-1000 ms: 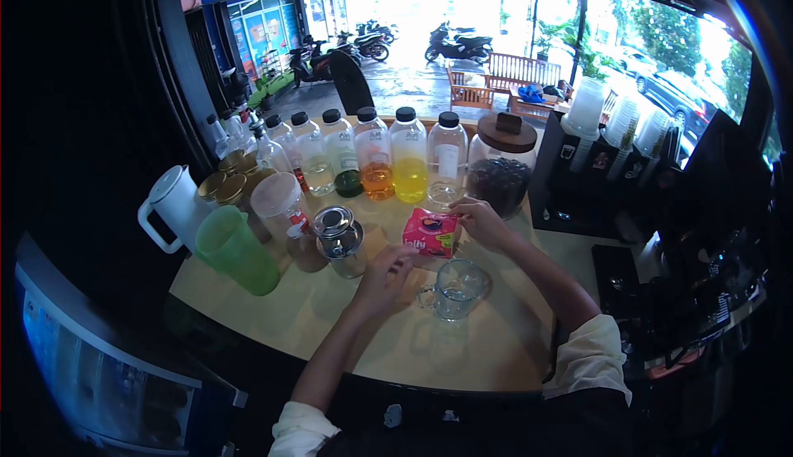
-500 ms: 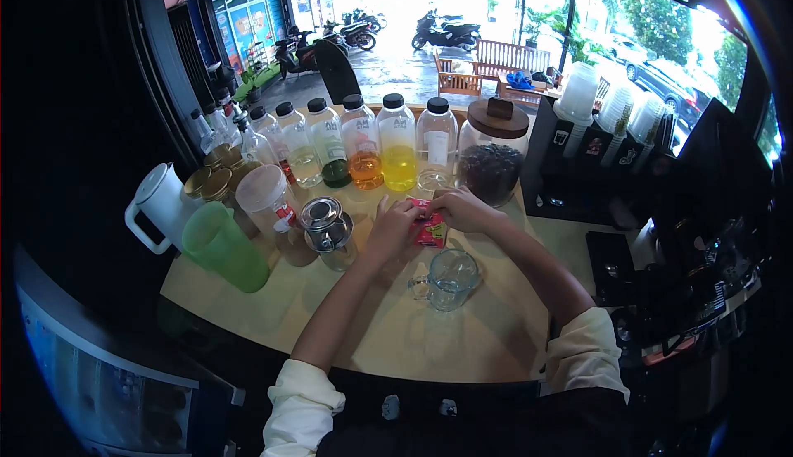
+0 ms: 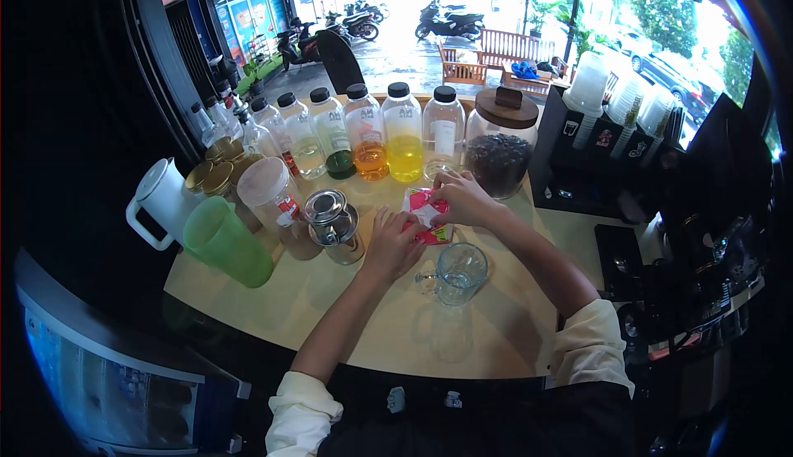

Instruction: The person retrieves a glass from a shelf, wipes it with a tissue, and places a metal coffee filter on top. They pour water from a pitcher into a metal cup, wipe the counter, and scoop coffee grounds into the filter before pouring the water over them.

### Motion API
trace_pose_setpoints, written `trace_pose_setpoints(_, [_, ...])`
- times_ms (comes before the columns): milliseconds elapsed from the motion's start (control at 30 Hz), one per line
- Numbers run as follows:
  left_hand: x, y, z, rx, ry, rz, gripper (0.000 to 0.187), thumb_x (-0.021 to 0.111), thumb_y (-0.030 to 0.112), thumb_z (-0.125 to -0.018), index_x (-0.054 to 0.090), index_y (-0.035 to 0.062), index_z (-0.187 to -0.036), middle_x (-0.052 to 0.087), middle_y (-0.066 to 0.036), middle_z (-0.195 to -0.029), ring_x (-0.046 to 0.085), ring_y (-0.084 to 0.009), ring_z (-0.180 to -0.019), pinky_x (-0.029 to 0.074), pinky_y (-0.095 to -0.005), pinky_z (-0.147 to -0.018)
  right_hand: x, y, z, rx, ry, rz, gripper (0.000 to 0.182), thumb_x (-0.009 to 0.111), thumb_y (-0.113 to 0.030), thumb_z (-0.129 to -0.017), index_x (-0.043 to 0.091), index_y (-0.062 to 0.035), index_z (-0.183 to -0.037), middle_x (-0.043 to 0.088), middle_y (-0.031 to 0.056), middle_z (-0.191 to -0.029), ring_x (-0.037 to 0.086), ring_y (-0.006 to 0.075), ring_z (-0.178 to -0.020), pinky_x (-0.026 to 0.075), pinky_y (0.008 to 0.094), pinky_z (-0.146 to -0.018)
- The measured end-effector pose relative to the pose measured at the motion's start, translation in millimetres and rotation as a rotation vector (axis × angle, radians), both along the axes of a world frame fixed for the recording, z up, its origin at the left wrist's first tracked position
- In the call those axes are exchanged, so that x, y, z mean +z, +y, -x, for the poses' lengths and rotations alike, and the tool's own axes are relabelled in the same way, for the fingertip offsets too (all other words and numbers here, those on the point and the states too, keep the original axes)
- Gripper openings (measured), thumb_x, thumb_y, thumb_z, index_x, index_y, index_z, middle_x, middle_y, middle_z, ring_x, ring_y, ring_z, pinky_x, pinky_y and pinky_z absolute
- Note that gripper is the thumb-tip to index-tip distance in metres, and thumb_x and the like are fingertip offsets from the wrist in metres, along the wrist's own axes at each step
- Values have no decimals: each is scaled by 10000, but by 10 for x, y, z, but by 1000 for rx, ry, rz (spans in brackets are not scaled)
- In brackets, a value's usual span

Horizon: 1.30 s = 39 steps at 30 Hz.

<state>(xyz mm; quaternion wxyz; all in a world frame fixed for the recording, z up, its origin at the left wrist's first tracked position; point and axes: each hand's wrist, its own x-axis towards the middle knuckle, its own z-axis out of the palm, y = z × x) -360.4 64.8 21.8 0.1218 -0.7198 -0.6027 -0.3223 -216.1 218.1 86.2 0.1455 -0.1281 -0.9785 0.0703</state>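
Observation:
A red and white packet (image 3: 429, 230) lies on the table beyond the glass mug, its white part showing between my hands. My left hand (image 3: 395, 245) is closed on its left side, fingers pressed to it. My right hand (image 3: 464, 199) pinches its upper right part. Just nearer to me stands the clear glass mug (image 3: 461, 275), handle to the left; nothing can be seen in it. A metal drip filter (image 3: 328, 207) sits on a glass jar left of my left hand.
Capped bottles, among them one with yellow liquid (image 3: 405, 156), line the far edge beside a wooden-lidded jar (image 3: 498, 155). At left are a green pitcher (image 3: 227, 242) and a white jug (image 3: 162, 201). Stacked cups (image 3: 628, 103) stand at right.
The packet shows more white between my hands. My left hand has shifted slightly nearer and my right hand has moved up and right, farther from it. The view has shifted slightly.

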Motion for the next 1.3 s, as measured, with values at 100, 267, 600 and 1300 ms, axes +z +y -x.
trace_pose_setpoints(100, [-33, -6, -17, 8, -2, -30, 311, 733, 197, -679, 619, 142, -964, 541, -37, -970, 546, -218, -965, 274, -518, -1032, -15, -17, 24, 44, 32, -25, 308, 752, -306, -646, 706, -133, -896, 544, 65, -1006, 494, 223, -1082, 341, 415, -939])
trace_pose_setpoints(267, [-73, 6, -35, 16, 9, -70, 332, 745, 206, -671, 617, 141, -970, 544, -50, -967, 557, -233, -936, 290, -516, -1015, -150, -23, 107, 110, 101, -57, 247, 738, -265, -651, 694, -110, -839, 548, 68, -992, 502, 227, -1060, 341, 410, -944])
trace_pose_setpoints(600, [67, 51, -126, 79, -10, -89, 430, 738, 243, -679, 571, 83, -1042, 547, -86, -1015, 526, -260, -1014, 311, -474, -984, 33, 128, 143, 113, 353, 290, 97, 623, -84, -748, 624, -8, -807, 608, 105, -785, 611, 237, -752, 477, 361, -726])
trace_pose_setpoints(1300, [376, 468, 116, 224, -415, -96, 346, 597, 194, -842, 531, 63, -1155, 546, -96, -1128, 501, -266, -1104, 331, -437, -977, 817, -108, -358, 38, 934, 837, 116, 553, -156, -930, 488, -69, -970, 599, 17, -763, 498, 31, -640, 391, 177, -565])
